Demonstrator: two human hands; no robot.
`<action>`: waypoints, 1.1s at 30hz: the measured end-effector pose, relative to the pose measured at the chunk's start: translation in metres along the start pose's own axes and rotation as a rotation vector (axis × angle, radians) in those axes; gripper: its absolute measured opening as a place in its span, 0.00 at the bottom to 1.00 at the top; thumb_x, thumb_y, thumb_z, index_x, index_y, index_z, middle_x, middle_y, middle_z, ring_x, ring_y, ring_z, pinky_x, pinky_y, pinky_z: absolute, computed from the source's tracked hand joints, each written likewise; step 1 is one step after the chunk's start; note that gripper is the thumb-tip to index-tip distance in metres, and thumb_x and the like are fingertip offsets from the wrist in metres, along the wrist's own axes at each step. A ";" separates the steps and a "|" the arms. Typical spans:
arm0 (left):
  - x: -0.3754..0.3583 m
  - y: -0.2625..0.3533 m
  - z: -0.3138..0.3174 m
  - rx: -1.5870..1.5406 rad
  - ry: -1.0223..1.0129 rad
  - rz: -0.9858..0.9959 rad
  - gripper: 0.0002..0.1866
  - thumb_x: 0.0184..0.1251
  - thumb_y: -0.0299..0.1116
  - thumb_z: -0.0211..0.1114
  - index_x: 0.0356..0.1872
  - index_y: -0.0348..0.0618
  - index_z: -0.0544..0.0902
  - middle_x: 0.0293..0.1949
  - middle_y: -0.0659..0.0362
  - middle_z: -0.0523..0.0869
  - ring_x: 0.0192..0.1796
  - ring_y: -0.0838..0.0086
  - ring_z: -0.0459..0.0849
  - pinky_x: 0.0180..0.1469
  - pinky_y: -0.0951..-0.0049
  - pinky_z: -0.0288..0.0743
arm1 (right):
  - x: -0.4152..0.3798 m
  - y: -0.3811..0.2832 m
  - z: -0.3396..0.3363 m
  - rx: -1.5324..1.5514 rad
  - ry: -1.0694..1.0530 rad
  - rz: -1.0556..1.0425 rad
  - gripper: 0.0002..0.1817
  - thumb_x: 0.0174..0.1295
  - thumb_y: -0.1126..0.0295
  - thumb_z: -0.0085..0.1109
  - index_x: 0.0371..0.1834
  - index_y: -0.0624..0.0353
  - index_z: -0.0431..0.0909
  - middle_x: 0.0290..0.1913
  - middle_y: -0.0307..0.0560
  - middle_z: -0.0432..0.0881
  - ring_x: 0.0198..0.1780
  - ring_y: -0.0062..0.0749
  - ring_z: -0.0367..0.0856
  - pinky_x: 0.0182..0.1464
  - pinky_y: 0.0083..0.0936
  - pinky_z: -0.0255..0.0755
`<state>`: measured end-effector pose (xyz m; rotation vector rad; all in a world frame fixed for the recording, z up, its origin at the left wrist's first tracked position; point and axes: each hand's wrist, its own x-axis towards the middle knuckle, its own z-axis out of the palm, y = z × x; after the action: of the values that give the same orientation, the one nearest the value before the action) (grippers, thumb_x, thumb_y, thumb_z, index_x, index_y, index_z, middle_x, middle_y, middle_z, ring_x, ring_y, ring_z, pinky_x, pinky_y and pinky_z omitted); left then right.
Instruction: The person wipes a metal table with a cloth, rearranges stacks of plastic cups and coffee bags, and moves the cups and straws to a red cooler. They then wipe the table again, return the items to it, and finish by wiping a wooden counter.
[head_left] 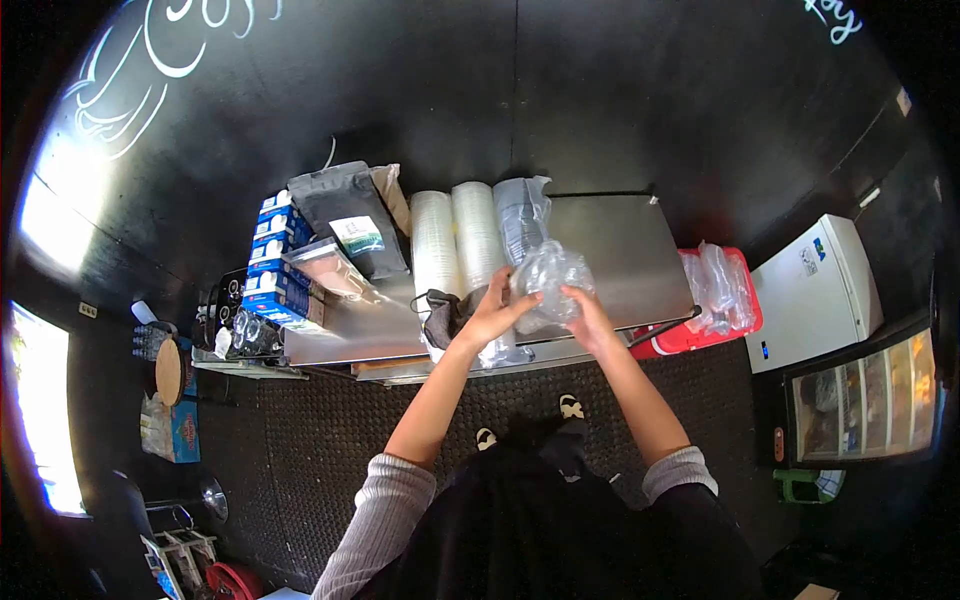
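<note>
Over the silver metal table (620, 240), left hand (497, 312) and right hand (588, 316), both half-curled, grip a crinkled clear plastic bundle (553, 280) from either side. Two tall translucent plastic stacks (434, 240) and a grey plastic-wrapped stack (520, 212) crowd behind. Dark grey cloth item (441, 322) beside left hand. Red plastic bin (700, 339) off right.

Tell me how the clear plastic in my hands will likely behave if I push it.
The plastic looks thin and see-through, so it's probably light for its size. Its crinkled surface suggests the outside would give rather than stay stiff. Its glossy highlights hint that it may slip a little between your left hand and right hand.
</note>
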<state>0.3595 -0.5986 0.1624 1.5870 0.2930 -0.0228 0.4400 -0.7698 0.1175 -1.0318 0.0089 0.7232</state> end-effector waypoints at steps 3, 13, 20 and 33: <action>0.010 -0.032 -0.003 0.199 0.130 0.139 0.42 0.54 0.42 0.70 0.64 0.36 0.57 0.60 0.44 0.67 0.61 0.56 0.68 0.59 0.61 0.66 | 0.017 0.004 -0.035 0.047 0.085 -0.013 0.32 0.51 0.63 0.66 0.59 0.53 0.62 0.51 0.42 0.73 0.52 0.34 0.75 0.48 0.35 0.73; -0.009 -0.056 -0.022 1.180 0.253 0.368 0.27 0.47 0.37 0.69 0.53 0.49 0.75 0.55 0.60 0.70 0.59 0.63 0.67 0.59 0.57 0.57 | 0.061 0.050 -0.033 -0.229 0.217 0.152 0.29 0.46 0.65 0.70 0.53 0.56 0.70 0.46 0.44 0.78 0.47 0.34 0.79 0.41 0.39 0.78; -0.014 -0.046 -0.018 1.125 0.296 0.353 0.29 0.49 0.37 0.68 0.55 0.47 0.72 0.54 0.56 0.71 0.59 0.61 0.68 0.60 0.57 0.58 | 0.092 0.057 -0.036 -0.809 0.204 -0.112 0.38 0.46 0.49 0.67 0.55 0.66 0.69 0.50 0.57 0.77 0.51 0.50 0.77 0.53 0.39 0.71; 0.047 -0.057 0.030 1.270 -0.011 0.295 0.43 0.58 0.46 0.60 0.67 0.30 0.51 0.70 0.43 0.50 0.72 0.57 0.51 0.70 0.51 0.45 | 0.042 0.040 -0.030 -1.277 0.019 -0.597 0.35 0.64 0.61 0.48 0.70 0.60 0.47 0.71 0.63 0.47 0.70 0.56 0.49 0.68 0.37 0.51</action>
<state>0.3980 -0.6198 0.0960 2.8767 -0.0081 0.0163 0.4595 -0.7585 0.0563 -2.1150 -0.8010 0.0854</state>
